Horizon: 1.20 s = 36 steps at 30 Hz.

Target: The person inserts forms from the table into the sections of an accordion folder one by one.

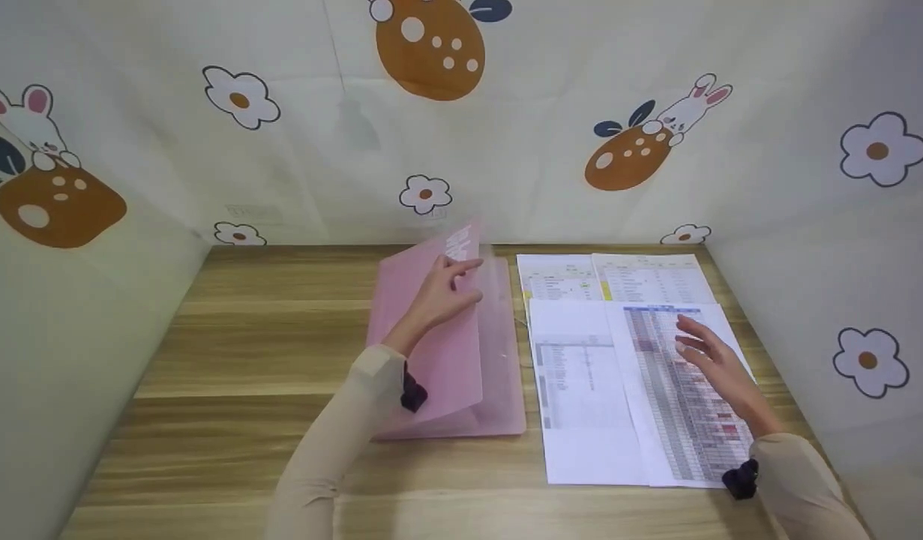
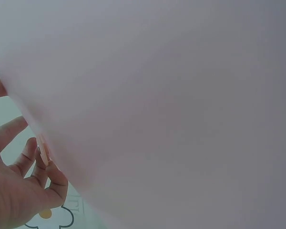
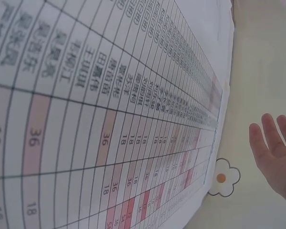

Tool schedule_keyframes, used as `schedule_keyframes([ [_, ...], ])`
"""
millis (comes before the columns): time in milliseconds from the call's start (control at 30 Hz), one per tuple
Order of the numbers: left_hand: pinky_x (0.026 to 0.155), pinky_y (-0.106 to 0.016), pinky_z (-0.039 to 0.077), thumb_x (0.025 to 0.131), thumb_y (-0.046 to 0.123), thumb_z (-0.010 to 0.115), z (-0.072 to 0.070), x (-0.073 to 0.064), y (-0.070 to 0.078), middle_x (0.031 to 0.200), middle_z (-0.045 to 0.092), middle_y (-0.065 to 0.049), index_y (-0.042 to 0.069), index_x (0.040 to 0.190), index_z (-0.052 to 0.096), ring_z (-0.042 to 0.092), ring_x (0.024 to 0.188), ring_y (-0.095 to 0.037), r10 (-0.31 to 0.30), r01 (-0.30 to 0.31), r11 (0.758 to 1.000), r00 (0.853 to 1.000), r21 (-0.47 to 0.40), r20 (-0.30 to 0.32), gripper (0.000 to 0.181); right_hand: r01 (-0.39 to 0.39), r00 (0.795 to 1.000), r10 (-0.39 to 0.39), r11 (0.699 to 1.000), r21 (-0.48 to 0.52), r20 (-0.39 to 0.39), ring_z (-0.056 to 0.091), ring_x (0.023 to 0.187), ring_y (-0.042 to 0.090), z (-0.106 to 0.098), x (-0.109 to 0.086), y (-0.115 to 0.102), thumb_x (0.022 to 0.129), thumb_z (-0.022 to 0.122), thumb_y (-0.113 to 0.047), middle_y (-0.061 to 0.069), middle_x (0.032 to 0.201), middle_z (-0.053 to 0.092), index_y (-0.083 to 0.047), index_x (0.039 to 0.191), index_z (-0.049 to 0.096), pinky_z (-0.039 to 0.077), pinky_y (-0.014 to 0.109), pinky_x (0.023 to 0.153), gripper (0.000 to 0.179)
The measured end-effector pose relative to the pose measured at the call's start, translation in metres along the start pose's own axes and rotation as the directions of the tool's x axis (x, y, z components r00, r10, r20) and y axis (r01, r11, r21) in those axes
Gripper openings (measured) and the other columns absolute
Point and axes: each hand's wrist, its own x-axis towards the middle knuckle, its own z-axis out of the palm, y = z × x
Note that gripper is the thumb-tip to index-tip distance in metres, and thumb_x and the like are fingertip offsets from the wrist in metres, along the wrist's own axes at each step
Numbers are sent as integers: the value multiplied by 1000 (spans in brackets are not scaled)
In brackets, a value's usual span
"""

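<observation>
A pink plastic folder lies on the table with its cover lifted at a slant, white lettering near the top. My left hand holds the cover's free edge. In the left wrist view the pale pink cover fills most of the picture, and the curled fingers of the left hand grip its edge. Over a printed sheet with a coloured grid, my right hand hovers with relaxed, slightly bent fingers. The right wrist view shows that hand apart from the sheet, holding nothing.
A mostly white printed sheet lies between the folder and the grid sheet. Two more printed sheets lie behind them. The wooden table is bounded by a patterned cloth at the back and both sides.
</observation>
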Motion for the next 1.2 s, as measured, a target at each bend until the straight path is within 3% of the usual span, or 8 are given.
schedule_keyframes([
  [133,60,-26,32,71,15,61,0,0,0,95,41,-8,13,121,56,38,74,-18,-14,14,1000,1000,-1,4,50,5,1000,-4,1000,17,-20,42,110,30,-10,-2,16,91,45,-20,23,129,34,-3,136,28,38,18,80,51],
  [333,60,-27,33,72,15,60,-1,1,0,95,41,-8,14,121,56,38,74,-18,-11,11,1000,1000,6,6,50,14,1000,-11,994,111,-27,48,104,19,-30,1,68,90,48,-22,22,128,35,-9,137,29,40,18,78,53],
  [533,60,-26,32,72,17,61,-1,1,-1,95,41,-8,14,121,55,38,73,-18,-8,8,1000,1000,10,9,50,-111,987,112,994,19,-118,49,101,10,-43,0,109,88,51,-33,16,129,34,-17,139,27,39,14,74,58],
  [667,60,-26,33,72,18,61,-1,1,-1,96,40,-7,14,122,55,38,75,-18,-31,30,999,999,11,14,50,-190,971,178,979,-68,-157,45,108,21,-49,-3,115,85,51,-42,15,131,32,-21,140,24,40,20,78,64],
  [867,59,-26,32,72,17,61,0,1,-1,95,40,-7,14,122,55,39,74,-18,-27,27,1000,1000,15,11,50,-287,948,262,949,-131,-182,31,117,37,-57,-8,119,81,53,-47,17,136,24,-30,142,13,30,54,86,74],
  [1033,59,-26,33,72,17,61,1,1,0,96,40,-7,14,121,55,39,74,-17,-27,27,999,1000,17,12,50,-356,924,323,923,-149,-203,26,118,41,-62,-11,117,77,57,-51,20,140,15,-32,142,9,27,59,84,83],
  [1200,58,-26,32,71,17,61,2,1,0,96,40,-7,14,122,55,39,74,-18,-37,37,999,999,9,15,51,-416,895,382,901,-124,-230,19,121,43,-62,-16,101,74,62,-48,21,142,10,-23,143,6,23,59,87,93],
])
